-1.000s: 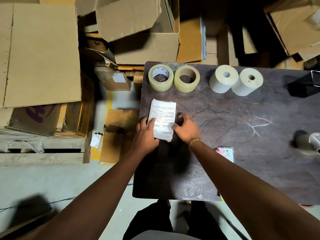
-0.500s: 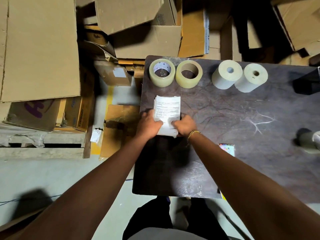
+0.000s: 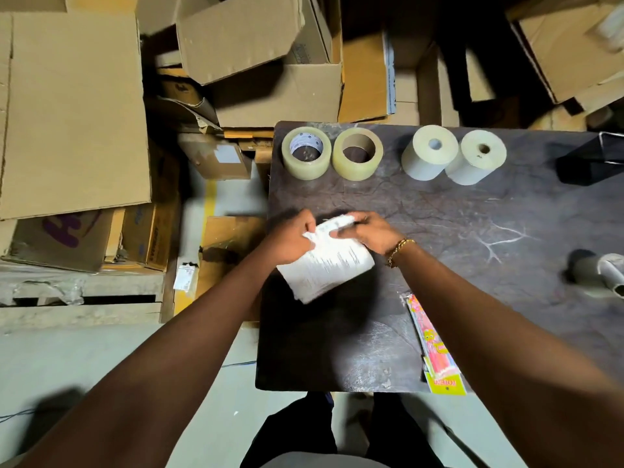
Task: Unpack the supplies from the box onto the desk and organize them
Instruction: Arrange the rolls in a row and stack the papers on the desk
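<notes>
Gripping printed paper stack [image 3: 329, 265] both sides: left hand [image 3: 290, 239], right hand [image 3: 368, 231], above desk [image 3: 472, 251].

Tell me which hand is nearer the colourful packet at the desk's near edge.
Right. The right hand grips the paper stack beyond and left of the colourful packet; the left hand grips the same stack farther left.

My desk [image 3: 472, 231] is dark brown, streaked with pale, vein-like lines. The papers [image 3: 332, 265] are white with fine black print. The tape rolls [image 3: 305, 169] [image 3: 356, 171] are yellowish-clear, the paper rolls [image 3: 426, 162] [image 3: 479, 165] cream. The packet [image 3: 435, 352] is pink, orange and yellow. My bracelet [image 3: 400, 246] is gold.
</notes>
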